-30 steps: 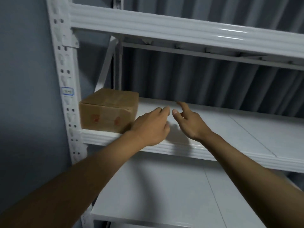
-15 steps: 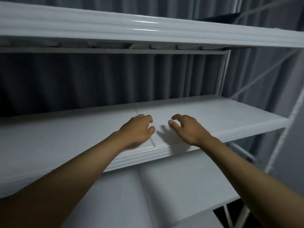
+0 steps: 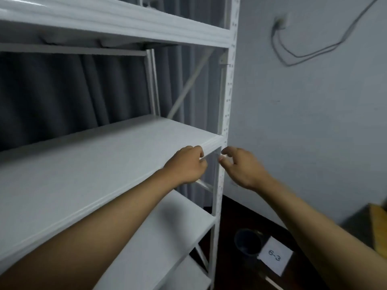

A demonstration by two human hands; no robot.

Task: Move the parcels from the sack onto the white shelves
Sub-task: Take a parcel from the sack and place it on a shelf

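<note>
View swung from the boxed left end to the shelf's right post; left hand and right hand, loosely curled and empty, are free for the next parcel.

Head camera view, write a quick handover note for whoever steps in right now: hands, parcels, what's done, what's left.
Left hand: loosely curled, holding nothing, in front of the middle white shelf.
Right hand: loosely curled, holding nothing, just past the shelf's right post.
Parcels: none visible on the shelves in this view. The sack is not clearly in view; a brownish shape at the right edge is too blurred to identify.
Done: cannot tell from this view.
Left: fetch a parcel from the sack and shelve it.
</note>
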